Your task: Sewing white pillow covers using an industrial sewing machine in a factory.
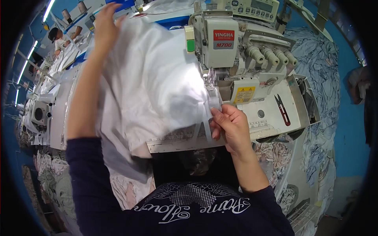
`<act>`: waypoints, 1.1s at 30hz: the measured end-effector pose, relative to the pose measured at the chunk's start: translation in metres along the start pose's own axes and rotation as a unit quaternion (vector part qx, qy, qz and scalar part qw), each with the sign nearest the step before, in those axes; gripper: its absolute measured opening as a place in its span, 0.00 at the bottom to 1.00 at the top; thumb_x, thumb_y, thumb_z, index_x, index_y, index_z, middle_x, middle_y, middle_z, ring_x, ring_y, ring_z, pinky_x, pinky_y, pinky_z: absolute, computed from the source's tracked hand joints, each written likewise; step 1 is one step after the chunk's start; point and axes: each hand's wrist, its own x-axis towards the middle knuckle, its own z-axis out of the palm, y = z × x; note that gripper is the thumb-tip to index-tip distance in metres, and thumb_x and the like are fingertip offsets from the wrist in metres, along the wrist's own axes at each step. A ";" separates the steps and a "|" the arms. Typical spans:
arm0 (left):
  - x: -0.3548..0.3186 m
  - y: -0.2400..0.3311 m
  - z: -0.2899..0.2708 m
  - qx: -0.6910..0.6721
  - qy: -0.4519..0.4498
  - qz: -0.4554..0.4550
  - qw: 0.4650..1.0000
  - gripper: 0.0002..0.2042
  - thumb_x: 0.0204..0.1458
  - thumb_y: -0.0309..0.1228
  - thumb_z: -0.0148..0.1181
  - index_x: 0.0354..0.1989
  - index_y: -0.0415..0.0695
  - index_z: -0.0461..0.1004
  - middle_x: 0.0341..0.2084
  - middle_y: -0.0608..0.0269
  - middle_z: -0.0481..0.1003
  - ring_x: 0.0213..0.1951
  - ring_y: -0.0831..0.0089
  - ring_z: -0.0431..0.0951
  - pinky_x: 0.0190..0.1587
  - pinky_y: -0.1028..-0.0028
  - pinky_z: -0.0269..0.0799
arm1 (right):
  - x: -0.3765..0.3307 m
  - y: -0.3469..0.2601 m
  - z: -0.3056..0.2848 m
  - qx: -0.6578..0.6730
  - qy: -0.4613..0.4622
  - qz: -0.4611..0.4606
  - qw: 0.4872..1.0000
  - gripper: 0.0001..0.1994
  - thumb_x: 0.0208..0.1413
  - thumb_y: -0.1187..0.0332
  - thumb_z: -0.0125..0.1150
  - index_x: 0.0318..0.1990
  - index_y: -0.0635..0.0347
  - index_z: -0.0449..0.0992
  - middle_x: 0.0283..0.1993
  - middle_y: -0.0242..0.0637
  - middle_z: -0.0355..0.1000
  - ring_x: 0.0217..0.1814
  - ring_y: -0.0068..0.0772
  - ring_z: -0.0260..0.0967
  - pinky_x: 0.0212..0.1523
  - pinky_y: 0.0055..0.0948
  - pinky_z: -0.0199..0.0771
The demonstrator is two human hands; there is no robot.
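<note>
White fabric spreads over the machine bed and drapes down past its front edge. Its right side lies at the needle area of a white overlock sewing machine, where a lamp lights it brightly. At the upper left, my left hand is raised by the far edge of the fabric, blurred, with its fingers apart. Whether it touches the cloth is unclear. Just in front of the presser foot, my right hand pinches a narrow white fabric strip between thumb and fingers.
Thread snips with dark red handles lie on the bed's right side. Crumpled light-blue cloth is heaped along the right. Fabric scraps sit below the bed. Another person works at the far left, near more machines.
</note>
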 end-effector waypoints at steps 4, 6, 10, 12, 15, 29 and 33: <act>-0.041 0.158 -0.082 -0.504 -0.184 0.067 0.841 0.37 0.32 0.34 0.72 0.55 0.40 0.62 0.58 0.56 0.60 0.61 0.61 0.58 0.62 0.62 0.52 | -0.002 0.000 -0.006 0.031 0.051 0.014 0.998 0.08 0.55 0.67 0.56 0.34 0.64 0.70 0.21 0.31 0.69 0.13 0.17 0.63 0.14 0.15 0.60; -0.061 0.193 -0.121 -0.348 -0.287 0.214 0.867 0.31 0.40 0.32 0.62 0.57 0.47 0.61 0.59 0.59 0.59 0.62 0.68 0.57 0.64 0.61 0.50 | 0.000 0.006 -0.005 0.042 0.012 -0.014 0.999 0.08 0.56 0.67 0.55 0.34 0.64 0.70 0.21 0.31 0.69 0.14 0.17 0.62 0.14 0.15 0.60; -0.086 0.217 -0.096 -0.278 -0.214 0.290 0.891 0.25 0.38 0.29 0.57 0.51 0.48 0.69 0.49 0.62 0.67 0.51 0.70 0.68 0.52 0.69 0.65 | -0.004 0.007 -0.004 0.018 0.024 -0.067 0.997 0.08 0.57 0.69 0.53 0.36 0.65 0.70 0.22 0.31 0.68 0.16 0.16 0.61 0.17 0.15 0.60; -0.089 0.216 -0.086 -0.322 -0.113 0.246 0.907 0.18 0.35 0.27 0.60 0.40 0.48 0.76 0.36 0.69 0.72 0.37 0.71 0.75 0.34 0.75 0.74 | -0.006 0.010 -0.003 -0.013 0.047 -0.083 0.995 0.07 0.57 0.70 0.51 0.36 0.66 0.70 0.23 0.31 0.68 0.17 0.17 0.61 0.17 0.15 0.60; -0.088 0.207 -0.086 -0.375 -0.132 0.228 0.889 0.15 0.33 0.26 0.63 0.35 0.46 0.77 0.32 0.68 0.73 0.34 0.68 0.76 0.31 0.75 0.74 | -0.009 0.015 0.001 0.021 0.110 -0.112 0.987 0.04 0.54 0.75 0.52 0.36 0.64 0.70 0.32 0.36 0.68 0.22 0.18 0.63 0.21 0.16 0.62; -0.081 0.208 -0.092 -0.432 -0.147 0.176 0.872 0.08 0.40 0.27 0.63 0.27 0.39 0.71 0.29 0.62 0.75 0.37 0.64 0.78 0.35 0.70 0.77 | -0.005 0.000 -0.007 -0.600 0.110 -0.499 0.615 0.20 0.37 0.78 0.63 0.43 0.52 0.77 0.39 0.32 0.69 0.32 0.31 0.64 0.29 0.26 0.63; -0.077 0.205 -0.092 -0.441 -0.185 0.166 0.862 0.08 0.40 0.26 0.62 0.28 0.40 0.71 0.31 0.61 0.75 0.38 0.65 0.78 0.36 0.71 0.76 | -0.004 -0.001 -0.005 -0.620 0.107 -0.505 0.591 0.18 0.37 0.76 0.65 0.42 0.55 0.77 0.44 0.30 0.71 0.31 0.28 0.66 0.35 0.27 0.61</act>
